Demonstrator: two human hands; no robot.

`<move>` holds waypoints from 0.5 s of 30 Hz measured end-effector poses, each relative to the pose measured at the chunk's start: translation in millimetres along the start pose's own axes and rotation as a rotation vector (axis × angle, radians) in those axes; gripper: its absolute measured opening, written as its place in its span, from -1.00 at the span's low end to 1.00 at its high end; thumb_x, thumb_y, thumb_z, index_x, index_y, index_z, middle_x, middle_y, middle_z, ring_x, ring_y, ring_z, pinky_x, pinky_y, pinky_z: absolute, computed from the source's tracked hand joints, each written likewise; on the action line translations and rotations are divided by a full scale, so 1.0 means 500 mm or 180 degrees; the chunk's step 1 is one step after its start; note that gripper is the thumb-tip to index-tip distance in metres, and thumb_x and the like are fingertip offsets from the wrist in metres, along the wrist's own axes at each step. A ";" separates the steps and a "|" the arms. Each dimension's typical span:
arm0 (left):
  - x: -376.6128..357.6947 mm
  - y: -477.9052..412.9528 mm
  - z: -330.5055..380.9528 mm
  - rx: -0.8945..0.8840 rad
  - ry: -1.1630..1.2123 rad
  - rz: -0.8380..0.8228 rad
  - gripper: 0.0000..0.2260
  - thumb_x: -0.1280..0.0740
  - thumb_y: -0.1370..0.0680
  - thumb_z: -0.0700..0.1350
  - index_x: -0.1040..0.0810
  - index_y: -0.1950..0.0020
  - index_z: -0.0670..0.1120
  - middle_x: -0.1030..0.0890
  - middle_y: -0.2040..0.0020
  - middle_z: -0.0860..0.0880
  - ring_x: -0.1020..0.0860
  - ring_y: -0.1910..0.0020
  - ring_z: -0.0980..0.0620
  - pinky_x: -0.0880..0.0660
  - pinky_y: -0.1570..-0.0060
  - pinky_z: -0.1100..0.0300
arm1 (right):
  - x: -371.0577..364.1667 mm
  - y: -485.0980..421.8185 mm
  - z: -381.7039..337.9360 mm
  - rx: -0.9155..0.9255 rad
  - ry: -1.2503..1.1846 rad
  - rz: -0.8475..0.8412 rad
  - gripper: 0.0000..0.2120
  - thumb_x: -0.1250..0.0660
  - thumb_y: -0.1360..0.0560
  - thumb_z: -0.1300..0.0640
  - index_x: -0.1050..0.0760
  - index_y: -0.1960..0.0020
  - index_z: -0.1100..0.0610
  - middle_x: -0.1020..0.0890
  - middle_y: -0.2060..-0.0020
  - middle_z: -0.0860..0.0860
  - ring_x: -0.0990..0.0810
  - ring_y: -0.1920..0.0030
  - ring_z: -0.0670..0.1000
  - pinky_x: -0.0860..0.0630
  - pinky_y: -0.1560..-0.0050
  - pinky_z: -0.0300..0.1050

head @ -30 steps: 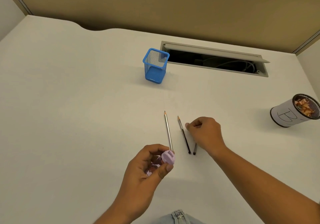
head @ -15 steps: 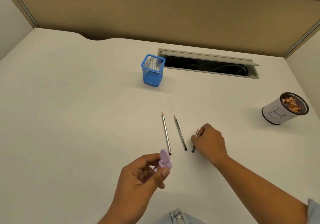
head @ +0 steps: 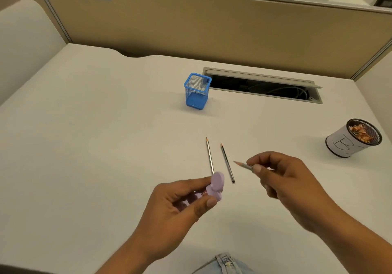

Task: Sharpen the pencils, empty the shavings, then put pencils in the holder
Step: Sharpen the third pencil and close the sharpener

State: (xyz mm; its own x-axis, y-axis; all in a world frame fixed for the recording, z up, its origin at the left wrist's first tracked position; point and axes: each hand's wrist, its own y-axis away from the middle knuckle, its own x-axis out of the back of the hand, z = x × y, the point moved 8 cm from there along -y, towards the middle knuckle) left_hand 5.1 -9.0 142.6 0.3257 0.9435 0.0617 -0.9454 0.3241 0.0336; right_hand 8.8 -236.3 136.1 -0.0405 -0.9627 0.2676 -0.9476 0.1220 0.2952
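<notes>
My left hand (head: 176, 205) grips a small lilac pencil sharpener (head: 216, 186) with its round lid flipped up, held just above the desk. My right hand (head: 280, 178) pinches a pencil (head: 242, 165) off the desk, its sharpened tip pointing left toward the sharpener. Two more pencils lie side by side on the white desk, a silver one (head: 209, 156) and a dark one (head: 227, 162), tips pointing away from me. An empty blue mesh holder (head: 197, 91) stands farther back. At the right sits a white-wrapped cup (head: 352, 139) filled with shavings.
An open cable slot (head: 263, 85) with wires cuts into the desk behind the holder. A tan partition wall (head: 212, 29) closes off the back. The white desk (head: 95, 135) stretches wide to the left. Denim fabric (head: 224, 263) shows at the bottom edge.
My right hand has lifted the third pencil off the desk and turned its tip toward the sharpener. My left hand has risen slightly, and the camera has tilted up.
</notes>
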 end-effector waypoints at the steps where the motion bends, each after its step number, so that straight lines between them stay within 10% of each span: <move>1: 0.001 -0.001 0.012 -0.0087 -0.0020 -0.0023 -0.75 -0.45 -0.44 0.18 -0.71 -0.08 0.20 -0.75 0.05 0.02 -0.57 0.20 -0.21 -0.55 0.31 -0.02 | -0.010 0.025 -0.020 0.0038 -0.0089 -0.0126 -0.87 -0.35 -0.56 0.17 -0.67 0.07 0.01 -0.47 0.48 0.01 -0.31 0.48 -0.07 -0.30 0.47 -0.29; 3: 0.005 -0.004 0.035 -0.0245 0.0026 0.0010 -0.76 -0.45 -0.46 0.15 -0.72 -0.07 0.14 -0.75 0.07 -0.03 -0.62 0.08 -0.30 -0.59 0.10 -0.21 | -0.021 0.066 -0.060 0.0101 -0.0270 -0.0249 -0.88 -0.38 -0.50 0.06 -0.68 0.08 0.07 -0.51 0.43 0.14 -0.29 0.48 -0.05 -0.28 0.49 -0.29; 8: 0.022 -0.009 0.061 -0.0358 0.0106 0.0189 -0.81 -0.50 -0.40 0.03 -0.74 0.05 -0.01 -0.73 0.15 -0.02 -0.65 0.13 -0.15 -0.64 0.06 0.03 | -0.022 0.115 -0.126 0.0447 -0.0005 -0.0261 -0.54 -0.37 -0.33 -0.33 -0.66 0.10 0.06 -0.38 0.52 -0.06 -0.25 0.48 -0.04 -0.22 0.50 -0.29; 15: 0.023 -0.004 0.084 -0.0429 -0.0045 0.0166 -0.75 -0.58 -0.29 0.03 -0.72 0.07 0.03 -0.72 0.18 -0.03 -0.66 0.21 -0.10 -0.64 0.14 -0.07 | -0.026 0.135 -0.173 0.0781 0.0334 -0.0224 -0.74 -0.39 -0.32 -0.18 -0.67 0.12 -0.06 -0.53 0.50 -0.18 -0.31 0.49 -0.17 -0.28 0.47 -0.40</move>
State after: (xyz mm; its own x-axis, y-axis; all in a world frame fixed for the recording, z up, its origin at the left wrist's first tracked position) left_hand 11.4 -1.7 184.9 0.2752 0.9585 0.0741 -0.9538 0.2819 -0.1042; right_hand -27.5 -194.7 231.7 0.0491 -0.9349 0.3515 -0.9959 -0.0189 0.0889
